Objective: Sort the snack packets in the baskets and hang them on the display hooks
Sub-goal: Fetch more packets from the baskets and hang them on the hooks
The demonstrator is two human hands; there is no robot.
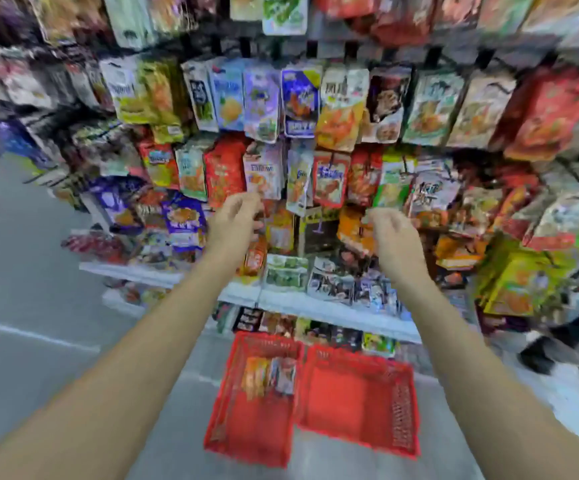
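Both hands were raised to the hanging packets (298,98); the left hand (238,216) had its fingers curled at the lower edge of one, and the right hand (390,233) curled beside an orange packet (352,230); through the blur I could not tell whether either gripped anything. I judged the risk to be a neighbouring packet snagged and pulled off its hook, or a missed hole dropping one to the floor (38,254). I counted two hands and two red baskets (246,441) on the floor; about three snack packets (267,375) lay at one basket's far end.
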